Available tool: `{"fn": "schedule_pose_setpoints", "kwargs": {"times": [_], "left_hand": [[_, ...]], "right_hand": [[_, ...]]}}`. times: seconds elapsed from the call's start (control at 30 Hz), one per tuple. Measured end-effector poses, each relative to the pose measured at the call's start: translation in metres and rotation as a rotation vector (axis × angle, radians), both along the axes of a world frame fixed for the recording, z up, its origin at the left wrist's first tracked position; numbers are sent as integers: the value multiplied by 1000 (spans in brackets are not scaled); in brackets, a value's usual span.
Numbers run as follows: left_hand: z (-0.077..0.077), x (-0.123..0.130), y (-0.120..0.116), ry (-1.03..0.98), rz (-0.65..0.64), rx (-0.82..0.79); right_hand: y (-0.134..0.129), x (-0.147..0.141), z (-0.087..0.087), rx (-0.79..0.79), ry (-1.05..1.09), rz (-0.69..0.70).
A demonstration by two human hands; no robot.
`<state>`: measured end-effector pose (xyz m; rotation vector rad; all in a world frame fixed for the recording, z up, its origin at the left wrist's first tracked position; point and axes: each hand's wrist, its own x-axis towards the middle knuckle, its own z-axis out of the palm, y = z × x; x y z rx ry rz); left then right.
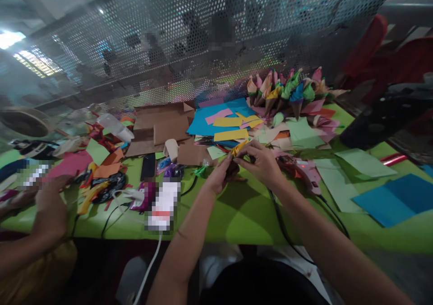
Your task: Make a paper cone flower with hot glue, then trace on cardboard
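Observation:
My left hand [219, 175] is closed around the lower part of a small paper cone, mostly hidden by the fingers. Yellow twisted paper [238, 148] rises from the top of that cone. My right hand [259, 161] pinches at the edge of the yellow paper from the right side. Just behind both hands lie yellow paper strips [230, 136] on blue sheets [199, 121]. A pink glue gun [309, 177] with a small red light rests to the right of my right hand.
Finished-looking paper cones [297, 98] stand in a cluster at the back right. Brown card [162, 123] lies at the back. Phones, cables and a second glue gun [93, 196] are on the left, near another person's hands [52, 192]. Blue paper [399, 199] lies right.

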<state>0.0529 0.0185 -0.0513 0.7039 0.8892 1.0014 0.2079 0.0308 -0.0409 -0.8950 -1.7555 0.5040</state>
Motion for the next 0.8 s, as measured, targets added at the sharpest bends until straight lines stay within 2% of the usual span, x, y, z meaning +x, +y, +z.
{"fn": "schedule_pose_setpoints", "kwargs": {"times": [0.13, 0.47, 0.63, 0.8], "left_hand": [[2, 1, -2, 10, 26, 9], [0, -5, 2, -44, -44, 9], [-1, -4, 0, -40, -72, 51], [0, -3, 1, -38, -75, 38]], "right_hand": [[1, -1, -2, 13, 8, 5], [2, 3, 0, -47, 50, 101], [5, 1, -3, 0, 74, 78], [6, 1, -5, -46, 108, 72]]}}
